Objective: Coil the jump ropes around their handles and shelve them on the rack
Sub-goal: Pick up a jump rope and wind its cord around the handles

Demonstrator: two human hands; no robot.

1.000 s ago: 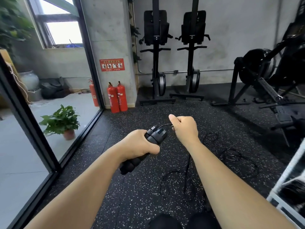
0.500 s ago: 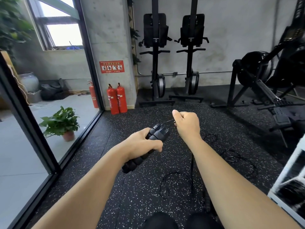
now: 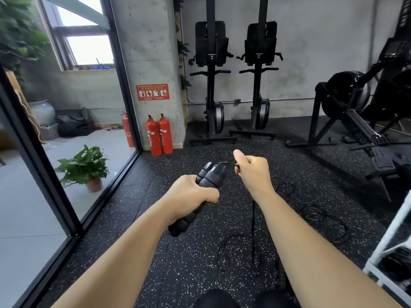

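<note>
So that coils wind taut, seemingly, the left hand (image 3: 193, 195) grips both handles (image 3: 212, 174); the right hand (image 3: 253, 172) pinches the rope (image 3: 253, 218) just beside them.

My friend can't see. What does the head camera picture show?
The left hand grips two black handles together while the right hand pinches the rope, which hangs to loops on the floor. Red extinguishers stand behind.

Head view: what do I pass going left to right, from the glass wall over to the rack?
Potted plant → fire extinguishers → left hand gripping the two handles → right hand pinching the rope → white rack.
</note>
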